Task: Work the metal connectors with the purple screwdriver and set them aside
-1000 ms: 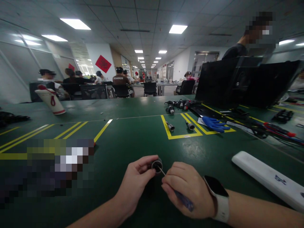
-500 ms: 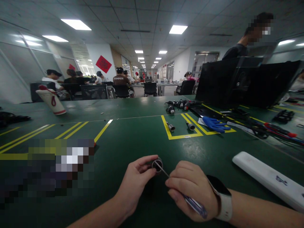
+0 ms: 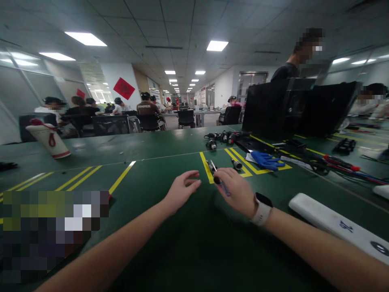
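My left hand hovers above the green table with thumb and fingers apart and nothing visible between them. To its right, my right hand, wearing a watch, is closed around a screwdriver. The driver has a clear, purplish handle, and its thin metal shaft points up and away. A dark round end shows at my right fingertips, apparently the short metal sleeve seen earlier. Just beyond these fingers a metal socket-like part lies partly hidden inside the yellow tape outline. A second such part lies beside it.
A blue glove and red-handled tools with cables lie to the right. Dark fittings sit farther back. A long white pad is near my right forearm. At left stands a tilted white cup; black monitors rise behind.
Both hands have moved forward and apart. My left hand has let go of the metal sleeve. My right hand has carried the screwdriver toward the taped outline, its shaft now pointing upward.
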`<state>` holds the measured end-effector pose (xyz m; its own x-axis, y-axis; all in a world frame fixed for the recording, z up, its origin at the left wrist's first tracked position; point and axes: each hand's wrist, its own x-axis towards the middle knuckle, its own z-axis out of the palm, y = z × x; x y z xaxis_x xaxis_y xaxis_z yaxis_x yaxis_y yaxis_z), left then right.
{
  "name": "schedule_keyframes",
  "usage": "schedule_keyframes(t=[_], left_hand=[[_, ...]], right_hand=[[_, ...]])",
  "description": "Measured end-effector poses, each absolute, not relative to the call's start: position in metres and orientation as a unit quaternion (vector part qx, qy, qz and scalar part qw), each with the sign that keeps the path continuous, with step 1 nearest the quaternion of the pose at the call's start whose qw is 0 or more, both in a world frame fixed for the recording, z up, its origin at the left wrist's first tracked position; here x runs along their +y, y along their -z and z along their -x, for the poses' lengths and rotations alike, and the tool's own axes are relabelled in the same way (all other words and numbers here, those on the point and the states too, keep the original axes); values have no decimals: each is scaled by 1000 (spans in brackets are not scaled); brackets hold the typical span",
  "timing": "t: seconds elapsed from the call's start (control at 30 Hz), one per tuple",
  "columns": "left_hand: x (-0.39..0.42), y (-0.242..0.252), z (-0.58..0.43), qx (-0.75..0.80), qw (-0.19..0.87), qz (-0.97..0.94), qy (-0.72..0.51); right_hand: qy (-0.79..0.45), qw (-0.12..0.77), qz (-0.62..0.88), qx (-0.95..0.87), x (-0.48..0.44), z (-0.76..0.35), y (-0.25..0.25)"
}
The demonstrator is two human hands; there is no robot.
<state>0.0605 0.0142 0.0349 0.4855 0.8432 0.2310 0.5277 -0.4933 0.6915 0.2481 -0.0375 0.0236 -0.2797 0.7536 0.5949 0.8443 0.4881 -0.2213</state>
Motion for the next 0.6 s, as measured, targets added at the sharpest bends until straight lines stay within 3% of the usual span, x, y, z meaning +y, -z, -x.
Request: schedule_keyframes(t=[0.27,0.43,0.6], left_hand=[[99,-37,-134,310,87,-934,-154],[115,-28,-145,308,56,-945,-95],[86,-23,-105,338,69,-928,-140]], right_hand=[[87,276,584,-758,-1,-276,-6],[64,248,605,-754,1,-279,2],[36,251,615,-747,2,-282,5]])
